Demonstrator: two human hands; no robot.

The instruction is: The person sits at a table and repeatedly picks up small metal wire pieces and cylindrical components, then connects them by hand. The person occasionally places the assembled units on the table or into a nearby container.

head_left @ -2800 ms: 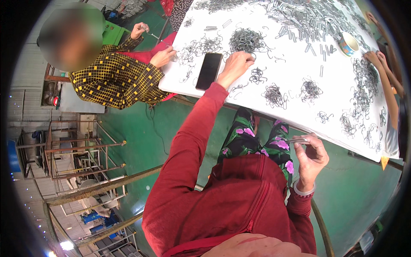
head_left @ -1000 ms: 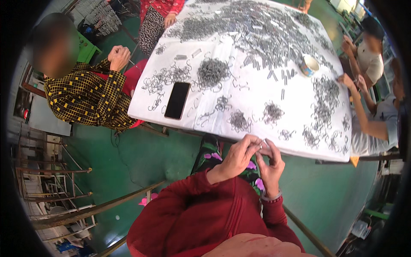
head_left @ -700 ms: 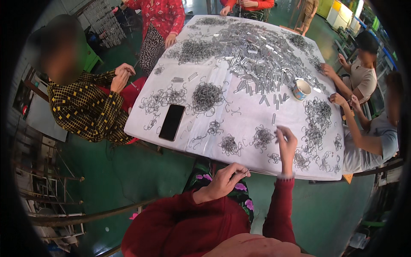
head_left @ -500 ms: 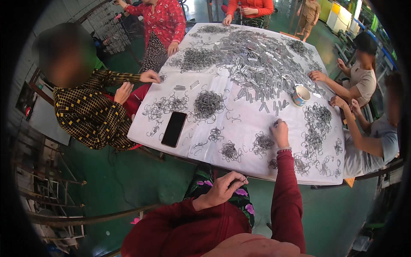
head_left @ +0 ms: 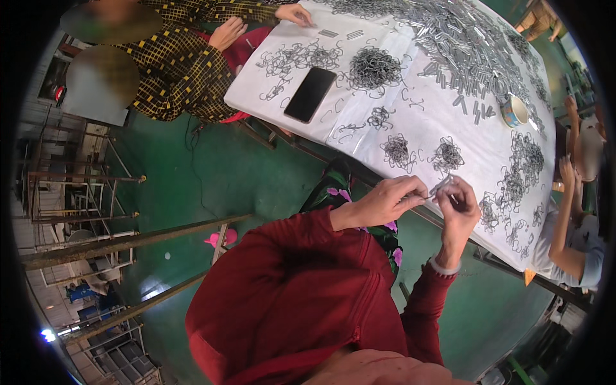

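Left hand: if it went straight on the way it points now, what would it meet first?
Probably the right hand, at its fingertips or the shiny metal piece there, just to the right of the left hand; the depth between them is unclear.

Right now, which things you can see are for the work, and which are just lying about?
Seem part of the work:
- small metal piece at the fingertips of the right hand
- curved wire pieces in piles
- heaped metal strips

Seem just lying about:
- black phone
- paper cup, though its use isn't clear
- pink thing near the floor
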